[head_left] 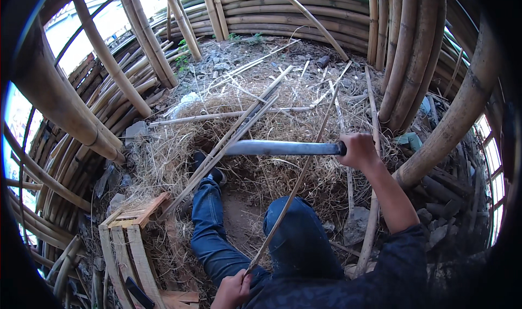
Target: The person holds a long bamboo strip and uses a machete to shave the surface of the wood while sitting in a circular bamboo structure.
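Observation:
My right hand (pixel 358 149) grips the handle end of a long grey blade (pixel 283 147) that points left, held level over a pile of dry shavings. My left hand (pixel 232 290) sits low by my lap and pinches the near end of a thin bamboo strip (pixel 296 186). The strip runs up and to the right, crossing under the blade. My legs in blue jeans (pixel 212 227) stretch forward, one dark shoe (pixel 209 170) resting on the shavings.
Thick bamboo poles (pixel 109 59) lean and lie stacked all around. Split strips (pixel 234 129) lie across the straw pile (pixel 261 119). A wooden crate (pixel 128 238) stands at my lower left. Stones and rubble (pixel 435 222) lie at the right.

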`<state>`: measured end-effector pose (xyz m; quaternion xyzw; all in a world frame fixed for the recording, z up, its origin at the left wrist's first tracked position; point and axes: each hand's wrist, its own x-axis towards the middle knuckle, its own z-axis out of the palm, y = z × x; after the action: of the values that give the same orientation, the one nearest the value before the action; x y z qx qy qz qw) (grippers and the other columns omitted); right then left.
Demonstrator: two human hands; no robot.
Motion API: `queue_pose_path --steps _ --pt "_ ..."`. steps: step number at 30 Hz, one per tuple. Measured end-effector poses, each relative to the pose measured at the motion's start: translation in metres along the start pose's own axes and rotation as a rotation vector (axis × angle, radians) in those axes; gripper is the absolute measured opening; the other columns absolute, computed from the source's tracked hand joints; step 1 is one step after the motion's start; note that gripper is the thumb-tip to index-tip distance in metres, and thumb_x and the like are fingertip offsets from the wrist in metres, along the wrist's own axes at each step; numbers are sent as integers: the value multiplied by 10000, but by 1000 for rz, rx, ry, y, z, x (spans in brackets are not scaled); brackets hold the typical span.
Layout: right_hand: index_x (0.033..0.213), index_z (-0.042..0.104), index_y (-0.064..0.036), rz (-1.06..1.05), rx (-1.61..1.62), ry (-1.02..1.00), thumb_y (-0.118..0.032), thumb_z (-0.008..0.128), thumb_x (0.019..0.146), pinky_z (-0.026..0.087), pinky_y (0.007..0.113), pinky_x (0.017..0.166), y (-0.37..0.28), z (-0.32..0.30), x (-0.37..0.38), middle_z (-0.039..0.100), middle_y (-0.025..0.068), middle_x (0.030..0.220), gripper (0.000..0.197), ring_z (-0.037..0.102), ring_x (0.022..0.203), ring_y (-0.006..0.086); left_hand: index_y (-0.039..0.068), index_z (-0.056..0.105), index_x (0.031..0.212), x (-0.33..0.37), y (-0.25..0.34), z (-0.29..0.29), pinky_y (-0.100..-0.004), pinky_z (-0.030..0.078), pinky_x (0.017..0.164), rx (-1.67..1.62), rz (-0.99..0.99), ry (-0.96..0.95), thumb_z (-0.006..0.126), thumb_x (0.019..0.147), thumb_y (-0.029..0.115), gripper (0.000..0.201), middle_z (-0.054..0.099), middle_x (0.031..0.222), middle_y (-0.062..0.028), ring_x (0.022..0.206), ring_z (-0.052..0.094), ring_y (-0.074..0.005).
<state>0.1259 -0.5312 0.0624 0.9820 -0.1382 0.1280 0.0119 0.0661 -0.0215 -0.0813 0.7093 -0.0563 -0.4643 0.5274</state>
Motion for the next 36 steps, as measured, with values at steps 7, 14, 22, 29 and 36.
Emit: queue_pose_path --steps 7,14,22,29,36 --pt "877 701 -29 546 178 45 -301 662 779 544 439 794 56 21 42 693 193 850 292 678 844 356 118 525 1038 -18 9 0 -319 402 551 603 74 89 386 961 180 171 542 816 -63 690 505 -190" --pt "822 681 -32 392 178 118 -251 669 742 545 451 751 38 21 26 676 202 791 234 672 786 365 122 534 1042 1 -23 -9 -360 421 554 358 157 64 395 976 221 183 534 743 -88 619 494 -239" --pt "825 696 -71 158 -4 7 -285 678 730 550 447 737 39 11 30 682 178 769 234 688 765 331 72 544 1021 -24 60 9 -448 415 564 589 196 155 443 958 199 174 553 726 -189 655 535 -360" --pt "886 706 13 749 279 69 -311 647 749 541 420 774 104 74 45 693 227 898 356 680 871 366 29 552 1003 -44 81 31 -525 410 572 653 335 149 484 942 180 177 569 712 -277 688 572 -465" --pt "719 631 17 738 1017 35 -153 675 792 494 330 479 90 147 -62 626 101 591 190 620 493 187 35 553 898 -44 81 54 -471 443 567 487 260 2 501 959 240 220 577 651 -225 653 592 -443"
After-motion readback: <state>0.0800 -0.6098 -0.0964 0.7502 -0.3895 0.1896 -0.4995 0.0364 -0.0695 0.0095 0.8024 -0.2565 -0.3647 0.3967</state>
